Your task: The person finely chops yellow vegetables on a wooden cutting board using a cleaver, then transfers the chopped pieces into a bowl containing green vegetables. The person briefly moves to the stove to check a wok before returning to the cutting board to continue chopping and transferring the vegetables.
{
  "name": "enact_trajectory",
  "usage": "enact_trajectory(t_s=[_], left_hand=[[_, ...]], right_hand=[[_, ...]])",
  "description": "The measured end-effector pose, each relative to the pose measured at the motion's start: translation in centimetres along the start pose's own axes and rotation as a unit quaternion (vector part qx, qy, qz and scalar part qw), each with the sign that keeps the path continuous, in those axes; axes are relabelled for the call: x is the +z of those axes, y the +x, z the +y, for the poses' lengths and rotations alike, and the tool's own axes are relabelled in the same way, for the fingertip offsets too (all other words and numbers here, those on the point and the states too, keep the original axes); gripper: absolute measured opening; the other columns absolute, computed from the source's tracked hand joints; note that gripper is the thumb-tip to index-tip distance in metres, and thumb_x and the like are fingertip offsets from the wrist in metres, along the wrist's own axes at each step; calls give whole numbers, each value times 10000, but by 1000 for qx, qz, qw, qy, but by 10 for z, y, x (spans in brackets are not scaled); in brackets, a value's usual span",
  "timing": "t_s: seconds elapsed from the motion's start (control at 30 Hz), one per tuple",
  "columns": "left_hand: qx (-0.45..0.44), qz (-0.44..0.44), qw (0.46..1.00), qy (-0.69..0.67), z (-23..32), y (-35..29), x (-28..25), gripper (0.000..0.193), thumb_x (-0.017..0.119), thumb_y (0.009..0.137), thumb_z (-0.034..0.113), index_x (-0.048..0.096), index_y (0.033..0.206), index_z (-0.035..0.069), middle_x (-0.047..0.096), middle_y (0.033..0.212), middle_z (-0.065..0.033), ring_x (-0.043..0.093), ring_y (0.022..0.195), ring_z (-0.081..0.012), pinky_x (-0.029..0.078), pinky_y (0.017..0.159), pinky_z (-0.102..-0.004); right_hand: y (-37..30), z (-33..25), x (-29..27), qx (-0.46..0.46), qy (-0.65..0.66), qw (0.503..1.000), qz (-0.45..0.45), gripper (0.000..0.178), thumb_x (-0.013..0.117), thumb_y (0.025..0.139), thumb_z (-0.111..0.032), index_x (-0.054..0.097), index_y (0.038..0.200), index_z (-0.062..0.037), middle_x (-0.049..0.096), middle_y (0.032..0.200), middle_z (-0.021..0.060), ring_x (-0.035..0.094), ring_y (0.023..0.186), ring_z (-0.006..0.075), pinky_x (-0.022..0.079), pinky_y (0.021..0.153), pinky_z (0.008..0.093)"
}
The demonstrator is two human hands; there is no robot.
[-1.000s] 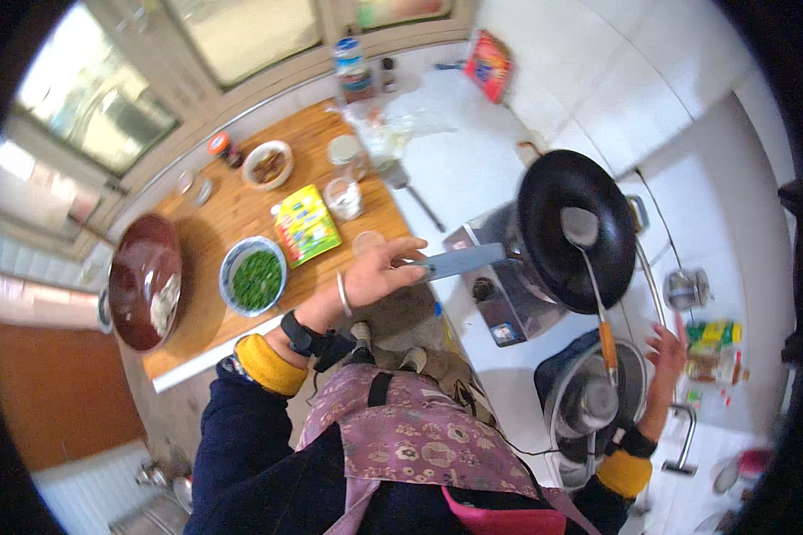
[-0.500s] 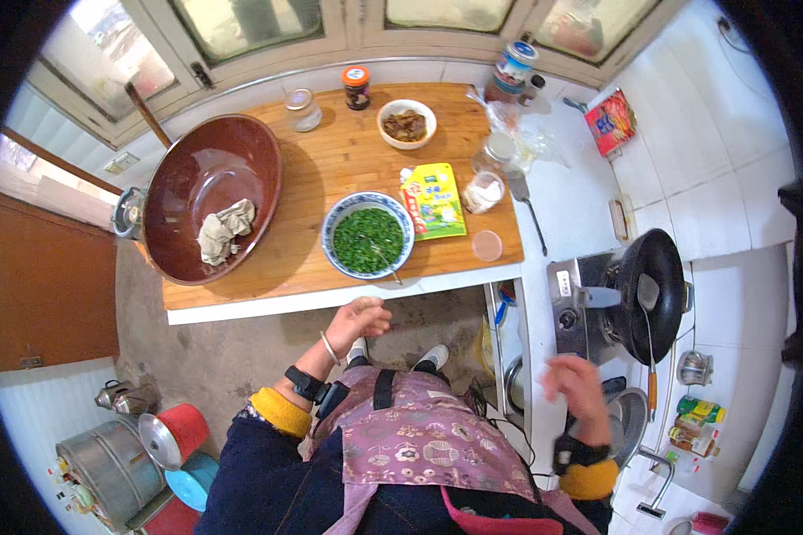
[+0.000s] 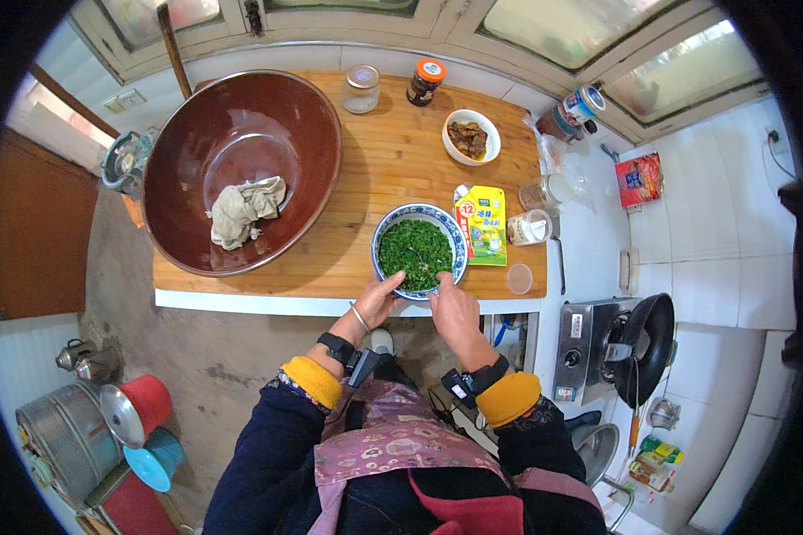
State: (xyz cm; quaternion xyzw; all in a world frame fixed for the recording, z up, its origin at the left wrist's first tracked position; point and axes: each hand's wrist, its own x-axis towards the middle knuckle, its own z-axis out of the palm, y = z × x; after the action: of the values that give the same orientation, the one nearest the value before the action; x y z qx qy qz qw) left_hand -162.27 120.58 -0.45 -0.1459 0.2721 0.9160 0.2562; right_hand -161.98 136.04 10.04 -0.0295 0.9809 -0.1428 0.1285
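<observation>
A white bowl with a blue patterned rim point(image 3: 462, 234) stands at the near edge of the wooden board, full of finely chopped greens point(image 3: 412, 248). My left hand point(image 3: 376, 301) grips its near left side, thumb over the rim. At the near right rim, my right hand point(image 3: 455, 312) is closed, pinching the handle of a metal spoon point(image 3: 422, 259) whose other end lies in the greens. The spoon is mostly hidden. Beside the bowl lies a yellow and green seasoning pouch point(image 3: 484, 227).
A large brown basin point(image 3: 308, 134) holding a crumpled pale cloth point(image 3: 245, 211) stands left. Jars point(image 3: 426, 82) and a bowl of brown food point(image 3: 470, 141) stand farther back. A clear lid point(image 3: 519, 278) lies near the right edge. A black wok point(image 3: 644, 348) sits on the stove point(image 3: 584, 352) at right.
Both hands have come up to the greens bowl; the left has taken its side, the right the spoon handle. The view has shifted, and the spatula in the wok is now mostly hidden.
</observation>
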Motion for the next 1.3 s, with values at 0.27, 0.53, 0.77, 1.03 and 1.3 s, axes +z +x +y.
enact_trajectory(t_s=[0.27,0.53,0.77,1.03,1.3], left_hand=[[-17,18,999,-39,-5,-1,-9,453,562,882,65,445,1316,8,584,1233,-119,596,1092,-225,498,959,-377],[24,57,998,-24,-1,-45,15,396,578,872,92,511,1244,-25,635,1140,-126,636,1004,-227,528,895,-397],[55,104,990,-76,-2,-85,31,463,587,893,212,487,1293,2,600,1221,-131,601,1092,-267,497,944,-437],[175,87,975,-102,-7,-140,41,460,571,923,235,465,1312,13,578,1255,-131,585,1123,-265,464,998,-437],[244,131,956,-94,-7,-197,35,524,560,940,333,427,1360,48,560,1287,-129,572,1145,-246,473,986,-428]], right_hand=[[24,17,-21,-140,-138,979,56,64,515,836,-98,570,809,-77,637,736,115,661,651,319,512,548,431],[12,20,-45,-279,-167,945,42,217,554,786,-68,616,994,-76,621,682,72,652,609,240,492,481,376],[-25,16,-84,-372,-129,919,19,270,563,792,-87,621,1056,-72,620,657,60,644,596,234,481,479,376],[-27,-17,-75,-478,-183,858,36,201,550,792,-96,615,982,-93,596,626,34,640,567,186,473,435,331],[-38,-73,-66,-598,-146,787,39,227,557,793,-100,623,1011,-98,575,626,30,625,582,210,474,450,337]])
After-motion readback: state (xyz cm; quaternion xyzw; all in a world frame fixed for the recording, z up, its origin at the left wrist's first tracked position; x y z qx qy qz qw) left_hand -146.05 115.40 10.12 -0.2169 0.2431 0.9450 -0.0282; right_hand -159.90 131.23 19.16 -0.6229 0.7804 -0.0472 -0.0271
